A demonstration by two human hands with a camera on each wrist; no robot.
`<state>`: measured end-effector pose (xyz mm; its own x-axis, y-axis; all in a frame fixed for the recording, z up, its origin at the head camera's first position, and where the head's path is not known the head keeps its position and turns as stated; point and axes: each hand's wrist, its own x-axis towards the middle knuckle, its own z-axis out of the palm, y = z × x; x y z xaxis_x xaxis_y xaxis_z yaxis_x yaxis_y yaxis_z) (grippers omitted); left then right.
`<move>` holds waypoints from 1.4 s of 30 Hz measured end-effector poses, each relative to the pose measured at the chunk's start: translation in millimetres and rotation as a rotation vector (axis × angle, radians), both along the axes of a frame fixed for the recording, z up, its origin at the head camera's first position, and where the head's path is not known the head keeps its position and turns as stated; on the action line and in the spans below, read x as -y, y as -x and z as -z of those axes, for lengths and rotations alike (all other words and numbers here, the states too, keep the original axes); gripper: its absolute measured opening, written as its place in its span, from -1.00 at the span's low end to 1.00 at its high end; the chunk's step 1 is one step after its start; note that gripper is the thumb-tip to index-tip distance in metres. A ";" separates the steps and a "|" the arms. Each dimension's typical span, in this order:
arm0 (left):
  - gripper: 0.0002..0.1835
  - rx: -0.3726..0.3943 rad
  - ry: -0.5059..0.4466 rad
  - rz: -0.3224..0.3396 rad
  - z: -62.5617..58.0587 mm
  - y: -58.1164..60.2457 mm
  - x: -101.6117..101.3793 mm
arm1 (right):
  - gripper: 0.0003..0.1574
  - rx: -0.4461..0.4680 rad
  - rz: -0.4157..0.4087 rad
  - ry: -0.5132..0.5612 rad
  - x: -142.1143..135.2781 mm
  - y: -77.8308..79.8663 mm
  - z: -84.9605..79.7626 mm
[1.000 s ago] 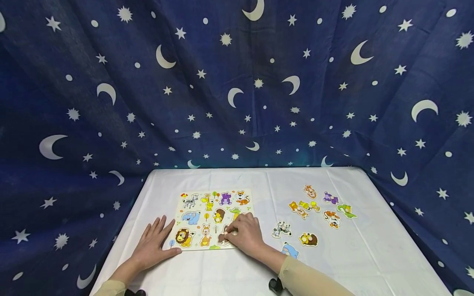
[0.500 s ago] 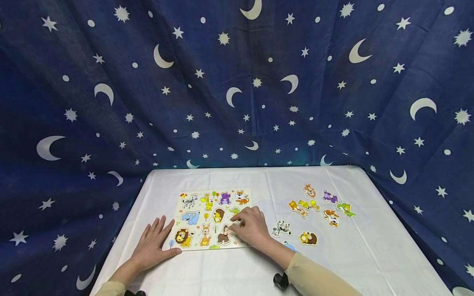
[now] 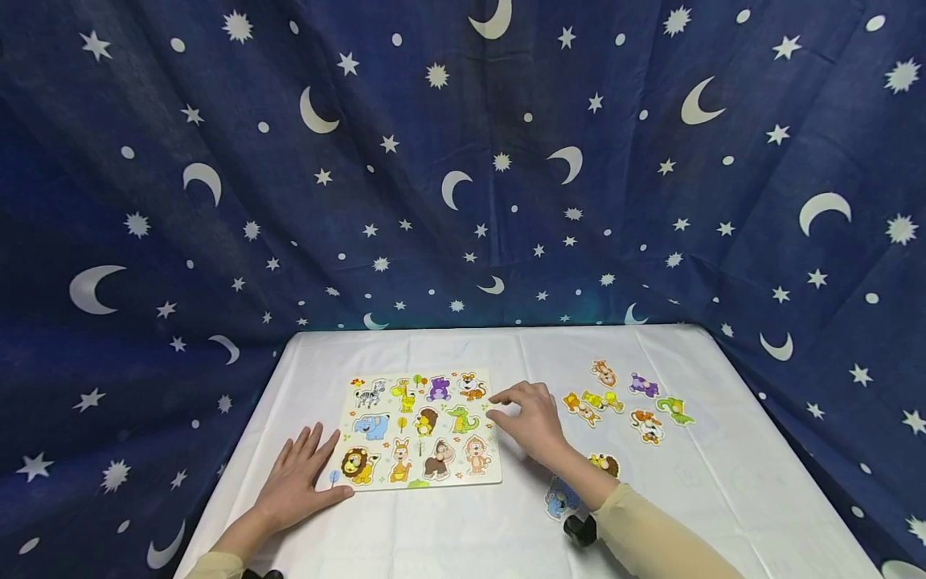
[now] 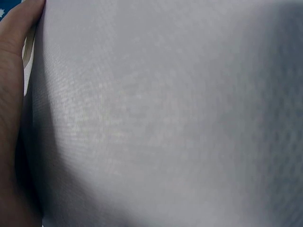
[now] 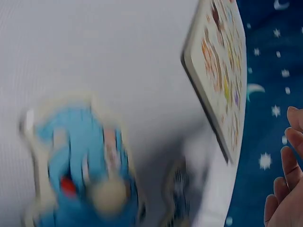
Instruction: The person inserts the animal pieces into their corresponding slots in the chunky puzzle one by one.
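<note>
A wooden animal puzzle board (image 3: pixel 405 474) lies on the white table, printed with zebra, giraffe, elephant, lion, gorilla, monkey and others. My left hand (image 3: pixel 298 478) rests with fingers spread beside its left edge, thumb at the lower left corner. In the left wrist view only part of the left hand (image 4: pixel 12 71) shows. Just off the board's right edge hovers my right hand (image 3: pixel 534 422), thumb and forefinger apart, nothing between them. Under the right forearm lies an elephant piece (image 3: pixel 560 500), seen blurred in the right wrist view with its knob. A hedgehog piece (image 3: pixel 608 461) is partly covered by the forearm.
More knobbed animal pieces lie at the right: a monkey (image 3: pixel 604 372), a purple hippo (image 3: pixel 644 385), a crocodile (image 3: pixel 676 410), a tiger (image 3: pixel 647 427) and a kangaroo (image 3: pixel 581 410). A dark blue curtain (image 3: pixel 463 241) with moons and stars hangs behind the table.
My right hand has moved right from the gorilla picture, off the board, and its fingers have parted. The monkey and crocodile pictures are uncovered. The left hand has stayed in place.
</note>
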<state>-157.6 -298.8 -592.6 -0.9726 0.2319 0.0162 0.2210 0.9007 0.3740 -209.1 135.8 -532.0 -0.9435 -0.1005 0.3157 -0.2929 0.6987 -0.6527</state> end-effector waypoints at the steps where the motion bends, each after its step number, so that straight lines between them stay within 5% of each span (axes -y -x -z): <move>1: 0.18 0.000 0.000 0.000 -0.1 0.0 -0.1 | -0.77 0.006 0.015 0.002 -5.8 2.0 -1.6; 14: 0.18 -0.005 0.005 0.002 0.5 0.1 0.7 | -0.71 0.030 0.089 0.018 -57.9 12.7 -17.6; 42: 0.18 -0.003 0.020 -0.003 3.1 1.3 1.1 | -0.63 0.012 0.320 0.033 -151.7 29.8 -13.6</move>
